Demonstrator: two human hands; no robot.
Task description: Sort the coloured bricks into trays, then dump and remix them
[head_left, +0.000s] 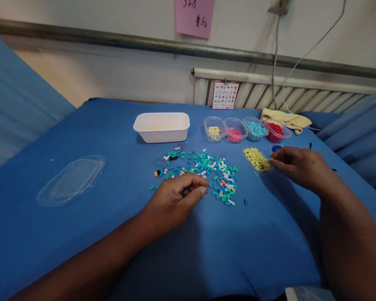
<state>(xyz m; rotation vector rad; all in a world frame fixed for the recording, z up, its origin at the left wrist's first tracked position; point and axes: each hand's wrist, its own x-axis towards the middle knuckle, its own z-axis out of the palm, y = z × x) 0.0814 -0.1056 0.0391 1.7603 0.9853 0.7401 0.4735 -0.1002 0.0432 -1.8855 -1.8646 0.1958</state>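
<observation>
A loose pile of small building bricks (207, 161), mostly teal, green and white, lies spread on the blue cloth. My left hand (175, 198) is at the pile's near side, thumb and fingers curled together; anything between the tips is hidden. A teal brick (209, 184) lies just beyond those fingertips. Over to the right, my right hand (296, 165) has its fingers pressed together at the right edge of a shallow clear tray of yellow bricks (257, 159). Whatever it may pinch cannot be made out. A small container of dark blue pieces (276, 148) is partly covered by this hand.
Behind the pile stands a white plastic tub (163, 134). Clear containers hold cream (214, 133), pink (235, 134), turquoise (255, 128) and red bricks (275, 128). Clear lids (72, 179) lie at left. A yellow cloth (286, 120) rests near the radiator (260, 94).
</observation>
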